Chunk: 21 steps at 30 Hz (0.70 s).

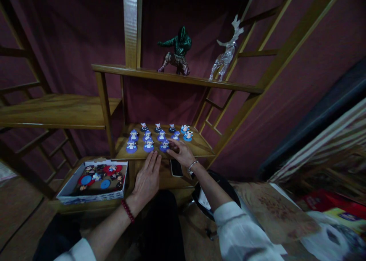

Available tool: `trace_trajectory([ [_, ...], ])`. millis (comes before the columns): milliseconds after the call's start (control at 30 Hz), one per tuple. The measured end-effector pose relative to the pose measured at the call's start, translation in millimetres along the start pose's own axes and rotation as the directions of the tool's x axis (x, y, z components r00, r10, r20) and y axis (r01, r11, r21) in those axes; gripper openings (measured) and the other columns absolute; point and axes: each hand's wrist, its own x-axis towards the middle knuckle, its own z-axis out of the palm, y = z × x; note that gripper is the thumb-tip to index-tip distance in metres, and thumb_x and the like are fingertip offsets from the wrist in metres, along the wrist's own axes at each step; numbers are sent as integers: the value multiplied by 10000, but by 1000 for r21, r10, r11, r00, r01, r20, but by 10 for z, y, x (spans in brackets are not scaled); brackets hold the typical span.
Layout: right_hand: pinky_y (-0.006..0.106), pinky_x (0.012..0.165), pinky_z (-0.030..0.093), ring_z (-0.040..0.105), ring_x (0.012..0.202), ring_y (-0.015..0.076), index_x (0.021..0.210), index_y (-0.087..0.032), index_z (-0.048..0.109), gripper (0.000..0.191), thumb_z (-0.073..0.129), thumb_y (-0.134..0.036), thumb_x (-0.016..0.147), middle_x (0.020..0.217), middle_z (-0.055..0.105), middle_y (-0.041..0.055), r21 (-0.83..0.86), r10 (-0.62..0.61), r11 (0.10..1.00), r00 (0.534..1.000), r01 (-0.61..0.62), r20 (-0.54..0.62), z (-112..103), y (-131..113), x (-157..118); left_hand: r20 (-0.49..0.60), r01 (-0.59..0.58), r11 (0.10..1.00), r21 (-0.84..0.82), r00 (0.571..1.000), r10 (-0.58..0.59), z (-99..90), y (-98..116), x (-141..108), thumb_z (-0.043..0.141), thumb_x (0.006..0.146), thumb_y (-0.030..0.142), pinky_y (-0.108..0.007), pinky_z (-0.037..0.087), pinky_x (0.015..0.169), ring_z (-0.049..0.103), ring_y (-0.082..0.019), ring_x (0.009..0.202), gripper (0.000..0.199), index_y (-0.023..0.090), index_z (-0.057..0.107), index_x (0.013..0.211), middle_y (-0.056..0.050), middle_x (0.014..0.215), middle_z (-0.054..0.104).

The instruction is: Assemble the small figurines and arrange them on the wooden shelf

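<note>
Small purple cartoon figurines on round bases stand in rows on the wooden shelf. My right hand is at the right end of the front row, with thumb and index finger at the side of one figurine, gripping it at its edge. My left hand lies palm down with fingers stretched out, fingertips at the shelf's front edge, just below the middle front figurine. Nothing shows in it. Another purple figurine stands just beyond my right fingertips.
At the left sits an open box of loose figurines and blue and red discs. A phone lies below the shelf. Overhead, a board carries a dark green statue and a clear deer. A dark stool stands at right.
</note>
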Motion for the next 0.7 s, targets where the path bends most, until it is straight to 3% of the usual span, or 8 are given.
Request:
trace_trajectory([
  [267,313,781,494,600,841,145,1064,-219,560,324,560,-325,758,953,650,42,123,99,989,976,-76,-192,62,50,-53,-14,-11,1000,21,1000,11,-92,-36,-61,361,754,40,-382,360,1010,143,-236,1333,541,68,353,1295,-152,1394,322],
  [700,303,754,484,616,787,156,989,-188,580,265,506,-353,796,839,659,42,143,180,979,939,-143,-294,50,-130,-223,-62,16,1000,-13,998,-17,-123,-86,-140,359,769,68,-414,345,1021,177,-234,1326,502,84,396,1270,-141,1380,351],
])
